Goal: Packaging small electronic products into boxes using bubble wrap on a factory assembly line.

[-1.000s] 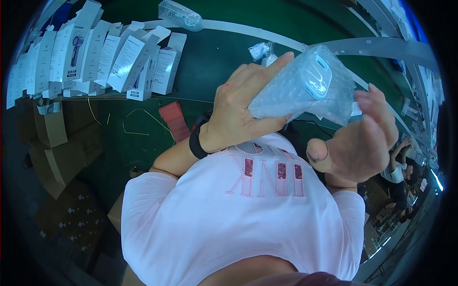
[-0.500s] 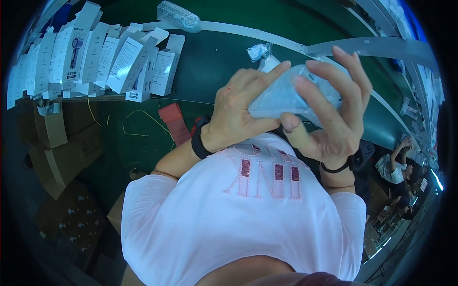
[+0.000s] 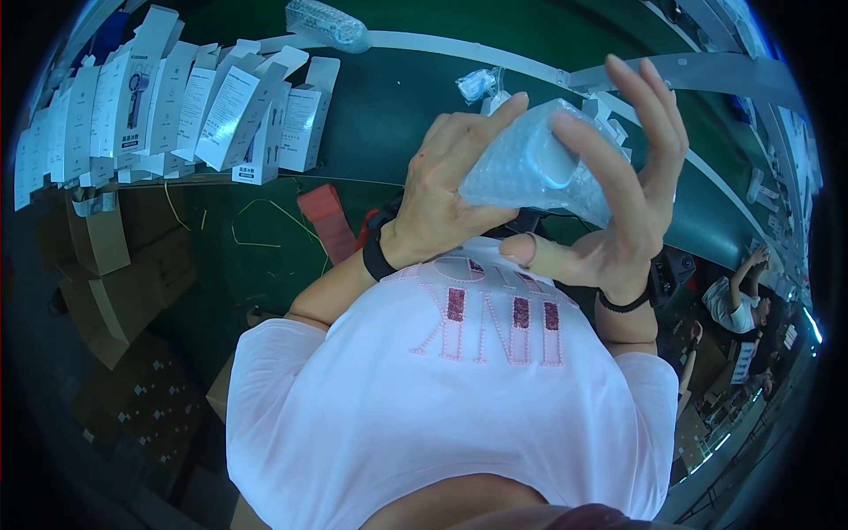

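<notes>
A bubble-wrap pouch (image 3: 503, 172) with a pale blue, round-ended object (image 3: 551, 162) inside it is in front of my chest, over the edge of the green table. My left hand (image 3: 455, 181) grips the pouch at its left end, thumb below and fingers above. On the pouch's right side, my right hand (image 3: 623, 199) has its fingers spread, the index fingertip at the wrap beside the round end. Its thumb, with a tan band round it, points left below the pouch and stands apart from it.
Several white cartons (image 3: 234, 119) with raised flaps stand in a row at the back left. Another bubble-wrapped item (image 3: 327, 26) lies by the white rail. A small clear bag (image 3: 478, 85) lies behind my hands. Brown boxes (image 3: 110, 300) sit lower left; a co-worker (image 3: 738, 300) is far right.
My right hand's fingers have spread wider, and its thumb has moved left and down, away from the pouch. The pouch has turned, showing the round end more clearly. My left hand keeps its grip.
</notes>
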`<action>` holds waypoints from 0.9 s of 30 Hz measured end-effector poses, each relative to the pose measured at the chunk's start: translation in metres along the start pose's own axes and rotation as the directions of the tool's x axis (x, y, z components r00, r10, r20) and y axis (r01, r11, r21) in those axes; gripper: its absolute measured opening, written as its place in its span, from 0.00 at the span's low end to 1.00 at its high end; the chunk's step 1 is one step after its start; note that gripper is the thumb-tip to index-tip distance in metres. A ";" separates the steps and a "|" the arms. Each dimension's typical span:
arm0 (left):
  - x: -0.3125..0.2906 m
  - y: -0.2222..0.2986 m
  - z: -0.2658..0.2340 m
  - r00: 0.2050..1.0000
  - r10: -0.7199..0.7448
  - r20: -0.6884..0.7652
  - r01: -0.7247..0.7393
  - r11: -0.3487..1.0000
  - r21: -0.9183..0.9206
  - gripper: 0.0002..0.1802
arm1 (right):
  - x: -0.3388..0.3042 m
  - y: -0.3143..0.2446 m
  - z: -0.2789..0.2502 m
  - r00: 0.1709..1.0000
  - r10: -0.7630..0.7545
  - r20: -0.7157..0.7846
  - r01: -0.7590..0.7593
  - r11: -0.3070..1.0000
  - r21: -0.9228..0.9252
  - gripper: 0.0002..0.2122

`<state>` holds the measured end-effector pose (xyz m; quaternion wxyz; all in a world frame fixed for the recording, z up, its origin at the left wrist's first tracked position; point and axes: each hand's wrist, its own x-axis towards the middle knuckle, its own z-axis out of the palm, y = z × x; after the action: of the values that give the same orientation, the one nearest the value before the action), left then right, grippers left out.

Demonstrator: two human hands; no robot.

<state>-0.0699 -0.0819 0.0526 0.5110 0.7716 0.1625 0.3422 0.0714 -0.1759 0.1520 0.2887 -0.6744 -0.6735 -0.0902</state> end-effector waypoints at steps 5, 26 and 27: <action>-0.004 -0.004 0.006 1.000 -0.005 0.017 0.005 0.999 -0.038 0.45 | -0.006 -0.006 -0.001 0.995 0.024 0.093 -0.021 0.999 -0.035 0.37; -0.033 -0.070 0.030 0.903 -0.254 0.347 0.181 0.956 0.230 0.40 | -0.107 0.070 0.086 0.397 0.822 0.409 -0.526 -0.162 0.835 0.18; -0.018 -0.080 0.016 0.858 -0.416 0.302 0.372 0.908 0.194 0.37 | -0.117 0.088 0.073 0.420 0.844 0.334 -0.482 -0.104 0.870 0.16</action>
<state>-0.0631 -0.0695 -0.0301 0.5394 0.8001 0.2493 0.0819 0.1271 -0.2324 0.0090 0.7095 -0.6110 -0.0911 0.3390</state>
